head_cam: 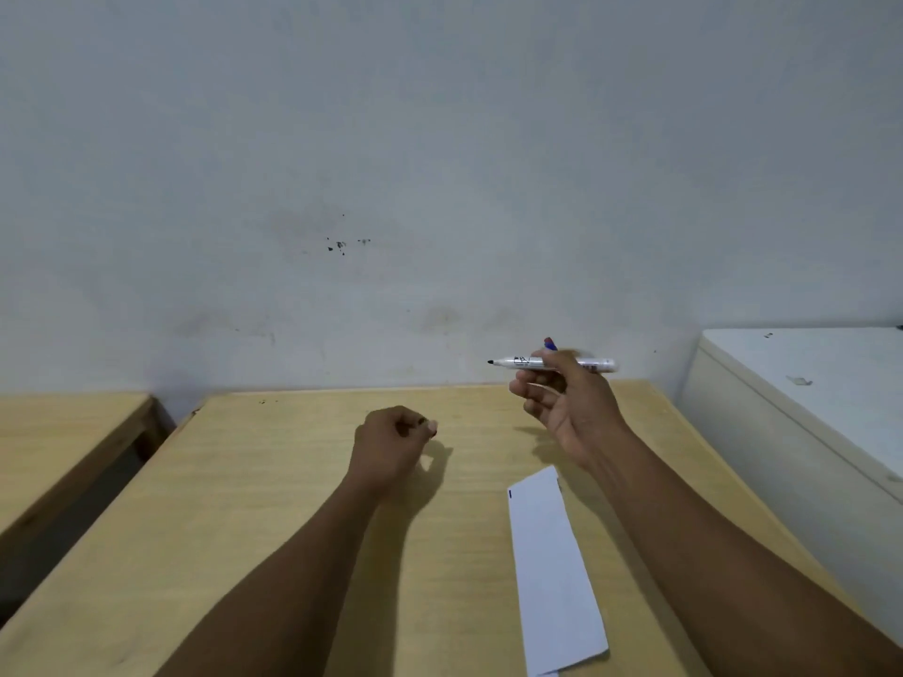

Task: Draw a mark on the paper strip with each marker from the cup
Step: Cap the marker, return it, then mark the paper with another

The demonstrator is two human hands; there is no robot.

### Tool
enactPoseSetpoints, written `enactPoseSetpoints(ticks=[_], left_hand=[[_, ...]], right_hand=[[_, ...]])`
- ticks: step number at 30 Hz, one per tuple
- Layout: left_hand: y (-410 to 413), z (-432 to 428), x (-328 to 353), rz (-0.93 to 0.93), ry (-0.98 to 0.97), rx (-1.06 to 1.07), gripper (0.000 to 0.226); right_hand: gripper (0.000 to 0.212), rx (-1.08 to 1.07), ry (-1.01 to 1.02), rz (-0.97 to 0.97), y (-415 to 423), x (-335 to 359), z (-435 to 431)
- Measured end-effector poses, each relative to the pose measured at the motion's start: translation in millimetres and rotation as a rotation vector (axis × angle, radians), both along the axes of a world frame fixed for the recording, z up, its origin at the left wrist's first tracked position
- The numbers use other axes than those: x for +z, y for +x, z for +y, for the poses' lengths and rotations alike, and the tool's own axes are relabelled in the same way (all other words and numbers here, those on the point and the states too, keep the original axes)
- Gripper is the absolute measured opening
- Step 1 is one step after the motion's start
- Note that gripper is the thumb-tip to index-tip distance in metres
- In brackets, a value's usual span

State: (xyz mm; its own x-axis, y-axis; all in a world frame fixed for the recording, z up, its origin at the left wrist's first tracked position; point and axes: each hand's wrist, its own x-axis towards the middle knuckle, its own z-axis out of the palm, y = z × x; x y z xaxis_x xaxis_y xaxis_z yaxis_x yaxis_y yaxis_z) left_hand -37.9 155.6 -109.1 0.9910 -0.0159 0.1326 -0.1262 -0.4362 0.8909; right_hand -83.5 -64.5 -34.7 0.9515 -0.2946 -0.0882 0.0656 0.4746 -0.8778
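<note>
A white paper strip (552,569) lies on the wooden table (303,481), right of centre, with a short blue mark near its far left corner. My right hand (567,408) is raised above the table's far edge and holds a white marker (527,362) sideways, its uncapped black tip pointing left. A blue and red bit (550,343), perhaps another marker's end, sticks up behind my fingers. My left hand (391,447) hovers over the table's middle with its fingers curled around a small dark object, likely the cap. No cup is in view.
A pale wall (440,188) rises straight behind the table. A white cabinet or chest (801,383) stands close on the right. A second wooden table (63,432) stands to the left across a narrow gap.
</note>
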Motion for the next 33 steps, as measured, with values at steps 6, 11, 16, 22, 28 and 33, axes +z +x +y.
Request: enactPoseSetpoints(ticks=[6,11,16,22,28,33], left_hand=[[-13,-11,-30,-0.054,0.269,-0.153,0.004],[-8,-8,-32,-0.023,0.312,-0.203,0.01],[-6,-10,-29,-0.013,0.33,-0.243,0.053],[-24,-10,-27,-0.204,0.303,-0.213,0.063],[-65,-33,-33,-0.421,0.566,-0.454,0.061],[-64,-35,-37,-0.378,0.599,-0.481,0.06]], right_hand=[[0.012,-0.059,-0.379,0.047,-23,-41,4],[0.014,-0.033,-0.462,0.064,-38,-83,6],[0.018,-0.074,-0.496,0.073,-44,-101,7],[0.018,-0.074,-0.512,0.053,-43,-104,5],[0.014,-0.11,-0.589,0.099,-45,-100,3],[0.011,-0.082,-0.752,0.158,-48,-94,-3]])
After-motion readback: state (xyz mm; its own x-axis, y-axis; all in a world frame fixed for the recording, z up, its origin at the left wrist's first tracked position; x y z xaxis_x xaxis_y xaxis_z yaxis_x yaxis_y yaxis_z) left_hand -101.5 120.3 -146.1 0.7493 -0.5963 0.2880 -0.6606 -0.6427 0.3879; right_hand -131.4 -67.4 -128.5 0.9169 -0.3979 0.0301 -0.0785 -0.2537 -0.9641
